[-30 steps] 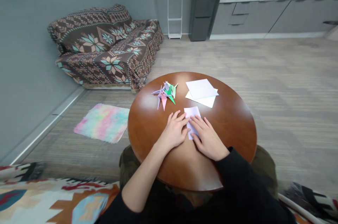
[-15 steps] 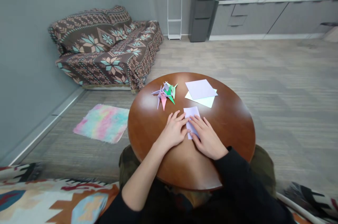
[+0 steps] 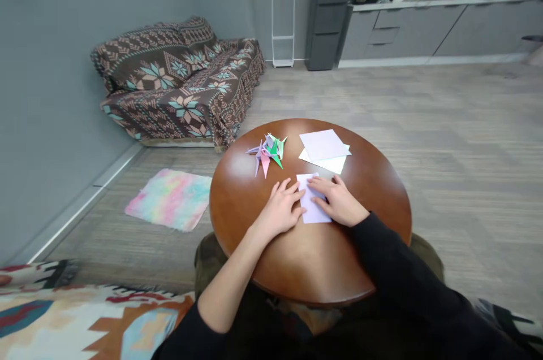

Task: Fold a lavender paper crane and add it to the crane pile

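Note:
A folded lavender sheet of origami paper lies flat on the round brown table in front of me. My left hand rests at its left edge, fingers spread and the tips touching the paper. From the right, my right hand lies over the paper's right side, fingers stretched out flat near its top edge. Beyond my left hand sits a cluster of several folded paper cranes in purple, pink and green.
A lavender square sheet overlaps a pale sheet at the table's far side. Behind stand a patterned covered sofa, a fluffy pastel mat on the floor, and a kitchen counter.
My right hand has moved up and rightward across the folded paper, uncovering more of its lower part. My left hand stays almost in place. The view has shifted slightly.

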`<control>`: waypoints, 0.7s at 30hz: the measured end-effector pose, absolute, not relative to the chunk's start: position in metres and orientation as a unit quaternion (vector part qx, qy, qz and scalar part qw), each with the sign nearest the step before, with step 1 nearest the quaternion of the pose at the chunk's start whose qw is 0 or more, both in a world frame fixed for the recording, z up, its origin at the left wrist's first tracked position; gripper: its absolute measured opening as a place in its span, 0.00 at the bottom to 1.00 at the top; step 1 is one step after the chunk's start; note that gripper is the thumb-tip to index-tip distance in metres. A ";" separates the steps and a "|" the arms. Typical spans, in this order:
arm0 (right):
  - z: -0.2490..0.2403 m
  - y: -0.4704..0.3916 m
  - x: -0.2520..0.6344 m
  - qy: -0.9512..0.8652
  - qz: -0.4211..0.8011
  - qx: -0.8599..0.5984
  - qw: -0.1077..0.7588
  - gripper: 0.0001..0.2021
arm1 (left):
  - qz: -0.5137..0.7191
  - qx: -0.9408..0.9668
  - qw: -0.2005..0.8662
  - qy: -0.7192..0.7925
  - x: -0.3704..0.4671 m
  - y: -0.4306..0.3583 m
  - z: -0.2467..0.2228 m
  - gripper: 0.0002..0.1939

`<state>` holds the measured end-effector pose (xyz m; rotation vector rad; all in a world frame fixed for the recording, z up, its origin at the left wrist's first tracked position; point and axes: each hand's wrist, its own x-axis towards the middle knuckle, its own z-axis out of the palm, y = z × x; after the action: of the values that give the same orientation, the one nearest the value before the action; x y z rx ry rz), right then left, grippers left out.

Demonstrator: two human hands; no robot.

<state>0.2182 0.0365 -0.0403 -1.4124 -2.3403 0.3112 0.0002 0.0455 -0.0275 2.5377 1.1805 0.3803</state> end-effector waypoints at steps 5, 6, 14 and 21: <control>-0.054 0.031 0.223 -0.844 0.090 -0.493 0.193 0.23 | 0.138 0.889 0.157 0.408 -0.001 0.043 -0.027 0.25; -0.054 0.030 0.222 -0.845 0.086 -0.491 0.193 0.23 | 0.138 0.889 0.156 0.407 -0.001 0.043 -0.027 0.25; -0.053 0.030 0.220 -0.846 0.076 -0.493 0.191 0.23 | 0.128 0.893 0.155 0.402 -0.002 0.046 -0.029 0.27; -0.052 0.029 0.219 -0.847 0.068 -0.493 0.189 0.23 | 0.140 0.888 0.162 0.406 -0.002 0.047 -0.033 0.32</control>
<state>0.2191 0.0289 -0.0524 -1.3854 -2.3814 0.1912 -0.0023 0.0469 -0.0326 2.5350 1.1586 0.3996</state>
